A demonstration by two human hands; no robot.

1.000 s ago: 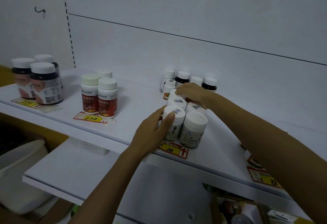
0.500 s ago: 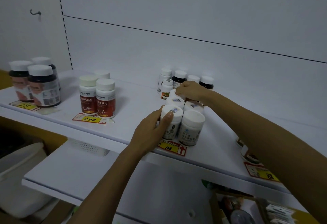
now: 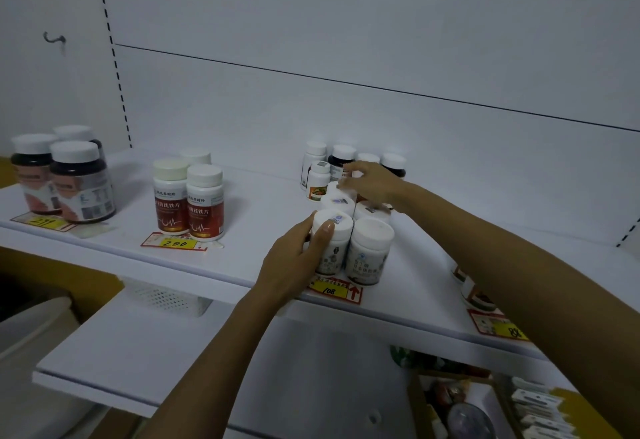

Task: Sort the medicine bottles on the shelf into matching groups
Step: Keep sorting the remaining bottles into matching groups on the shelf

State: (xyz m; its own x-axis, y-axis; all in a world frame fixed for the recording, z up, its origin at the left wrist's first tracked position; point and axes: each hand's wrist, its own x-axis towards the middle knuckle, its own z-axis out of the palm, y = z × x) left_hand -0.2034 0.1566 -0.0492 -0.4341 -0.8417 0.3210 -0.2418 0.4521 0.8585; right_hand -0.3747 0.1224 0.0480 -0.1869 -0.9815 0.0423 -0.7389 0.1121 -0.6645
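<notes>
Several white-capped bottles [image 3: 374, 232] stand packed in two columns at the front edge of the shelf [image 3: 263, 203]. At 6 o'clock of this block, a yellow price tag [image 3: 334, 290] lies on the shelf lip. At 12 o'clock, a rear group of small bottles [image 3: 341, 159] stands close behind and hems the block in. At 9 o'clock, well apart, stand three red-labelled bottles [image 3: 204, 206], with three dark bottles [image 3: 78, 182] farther out.

The left hand [image 3: 298, 262] wraps the front-left bottle [image 3: 334, 255], with the thumb on its cap. The right hand [image 3: 375, 184] hovers over the block's back row with its fingers loosely spread. It cannot be told whether this hand holds anything.
</notes>
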